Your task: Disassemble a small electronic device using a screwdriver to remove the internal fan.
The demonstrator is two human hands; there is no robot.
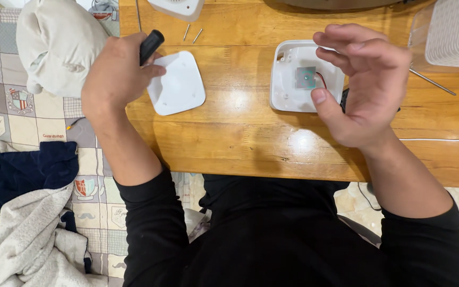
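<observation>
Head view is showing the left hand (115, 74) gripping a black tool handle (151, 45) beside a white cover (179, 85), while the right hand (365, 87) is hovering unclenched over the white case (293, 74) on the table (240, 138).

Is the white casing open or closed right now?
Open. The casing lies with its inside up, circuit board and red wire exposed; its cover sits apart by the left hand.

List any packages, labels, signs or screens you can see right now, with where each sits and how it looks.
No packages, signs or screens show.
Crest-shaped emblem patches: printed on the checked quilt left of the wooden table, red, blue and grey.
Open white casing: by the right hand, it shows a small grey square part, not a screen.
</observation>
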